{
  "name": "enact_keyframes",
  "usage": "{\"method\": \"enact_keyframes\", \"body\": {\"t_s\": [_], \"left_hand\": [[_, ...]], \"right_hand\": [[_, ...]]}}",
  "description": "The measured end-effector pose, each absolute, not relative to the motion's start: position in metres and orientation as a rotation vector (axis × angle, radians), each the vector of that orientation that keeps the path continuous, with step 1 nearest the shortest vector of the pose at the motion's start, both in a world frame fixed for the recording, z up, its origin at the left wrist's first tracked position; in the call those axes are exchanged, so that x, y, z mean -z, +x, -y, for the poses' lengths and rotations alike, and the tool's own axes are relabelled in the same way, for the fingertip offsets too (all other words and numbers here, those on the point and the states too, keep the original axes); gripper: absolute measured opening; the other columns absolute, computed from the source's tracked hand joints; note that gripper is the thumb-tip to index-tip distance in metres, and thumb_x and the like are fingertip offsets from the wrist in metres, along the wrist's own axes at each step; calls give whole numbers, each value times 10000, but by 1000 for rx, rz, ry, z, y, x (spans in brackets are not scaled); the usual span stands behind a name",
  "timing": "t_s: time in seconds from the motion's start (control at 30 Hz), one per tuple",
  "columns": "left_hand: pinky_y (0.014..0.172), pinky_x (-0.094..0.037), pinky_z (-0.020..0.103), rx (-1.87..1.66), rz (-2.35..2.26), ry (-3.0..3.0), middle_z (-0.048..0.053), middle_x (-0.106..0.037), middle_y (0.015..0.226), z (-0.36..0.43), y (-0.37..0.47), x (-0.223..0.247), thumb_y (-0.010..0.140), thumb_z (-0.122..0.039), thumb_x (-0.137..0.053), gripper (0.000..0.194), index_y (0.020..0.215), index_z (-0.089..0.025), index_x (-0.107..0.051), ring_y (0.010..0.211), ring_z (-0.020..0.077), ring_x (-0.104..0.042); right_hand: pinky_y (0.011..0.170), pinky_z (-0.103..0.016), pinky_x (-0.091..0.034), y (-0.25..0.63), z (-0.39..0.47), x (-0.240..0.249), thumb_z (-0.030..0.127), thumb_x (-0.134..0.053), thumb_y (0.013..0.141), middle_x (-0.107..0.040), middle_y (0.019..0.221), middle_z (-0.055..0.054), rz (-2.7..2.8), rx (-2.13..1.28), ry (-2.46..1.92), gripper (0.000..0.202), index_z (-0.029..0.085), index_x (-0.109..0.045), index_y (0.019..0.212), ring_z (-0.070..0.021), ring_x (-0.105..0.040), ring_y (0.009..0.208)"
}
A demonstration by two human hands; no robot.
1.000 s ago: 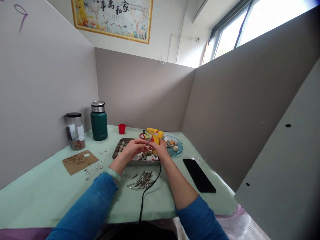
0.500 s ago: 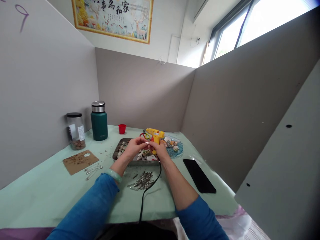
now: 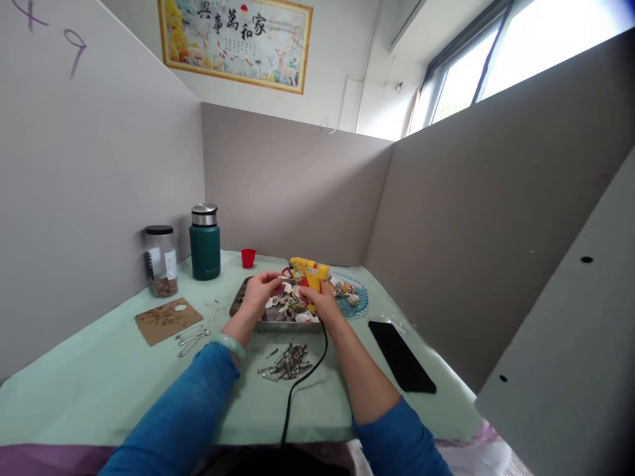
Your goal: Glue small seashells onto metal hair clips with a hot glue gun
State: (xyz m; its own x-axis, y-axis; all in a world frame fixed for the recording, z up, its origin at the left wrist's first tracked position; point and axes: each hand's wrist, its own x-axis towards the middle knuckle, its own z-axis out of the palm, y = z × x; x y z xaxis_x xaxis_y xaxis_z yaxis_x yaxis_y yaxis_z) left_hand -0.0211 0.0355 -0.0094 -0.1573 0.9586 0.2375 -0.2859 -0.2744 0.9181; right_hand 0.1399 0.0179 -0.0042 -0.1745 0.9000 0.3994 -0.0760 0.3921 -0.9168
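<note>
Over smooth green cloth [image 3: 99, 390], half-curled hands [image 3: 258, 295] [image 3: 323, 303] hover above knobbly shells [image 3: 292, 305], their hold unclear.

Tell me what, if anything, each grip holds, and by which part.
The left grip appears to pinch a slim metal piece, too small to identify, by its left end. Whether the right grip holds anything cannot be told.
</note>
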Motion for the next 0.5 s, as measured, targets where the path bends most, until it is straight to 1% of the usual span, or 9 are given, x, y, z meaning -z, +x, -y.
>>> {"method": "enact_keyframes", "body": {"t_s": [0.2,0.37,0.5], "left_hand": [[662,-525,289,-1697,-932,1010,22,-651,615,-37,-24,7,560,-205,-760,256,762,-106,-637,567,134,-623],[675,-527,286,-1788,-942,1004,14,-649,638,-42,-29,8,570,-220,-760,253,771,-114,-650,579,130,-619],[668,-523,279,-1826,-982,1053,25,-661,663,-44,-31,9,579,-239,-754,251,778,-117,-663,603,141,-627]], "right_hand": [[552,-224,-376,142,-15,5,277,-626,691,-555,676,7,1720,-976,-771,208,159,-634,862,-112,-474,594],[585,-227,-389,142,-18,8,299,-623,703,-588,739,-10,1716,-952,-809,226,158,-648,878,-131,-501,658],[611,-232,-387,142,-16,7,293,-623,700,-591,740,-5,1723,-1006,-772,200,163,-646,850,-133,-504,667]]}}
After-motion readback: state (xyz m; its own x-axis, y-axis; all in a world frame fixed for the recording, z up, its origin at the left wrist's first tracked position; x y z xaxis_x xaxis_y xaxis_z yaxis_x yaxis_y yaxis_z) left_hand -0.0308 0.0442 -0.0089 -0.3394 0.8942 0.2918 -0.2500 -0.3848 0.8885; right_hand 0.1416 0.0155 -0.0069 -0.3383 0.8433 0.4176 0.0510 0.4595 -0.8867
